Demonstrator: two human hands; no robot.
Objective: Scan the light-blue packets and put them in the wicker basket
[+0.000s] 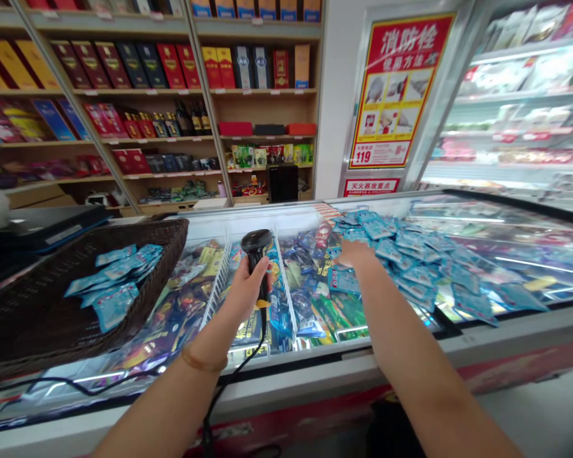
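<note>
My left hand (249, 283) is wrapped round the handle of a black and yellow barcode scanner (256, 242), held upright above the glass-topped freezer (310, 219). Its black cable (248, 359) hangs down past my forearm. Further right, my right hand (356, 254) is closed at the left edge of a heap of small blue packets (410, 248). A blue packet (342, 280) shows just under its fingers and seems gripped by them, though the fingertips are partly hidden. More blue packets (119, 280) lie in a brown woven basket (169, 254) at the left.
Bagged frozen goods (315, 286) and white wire dividers (286, 286) show inside the freezer. Shelves of boxes and bottles (262, 92) stand behind it. A red and yellow fire-hydrant sign (401, 89) hangs on the wall, beside a lit display fridge (520, 98).
</note>
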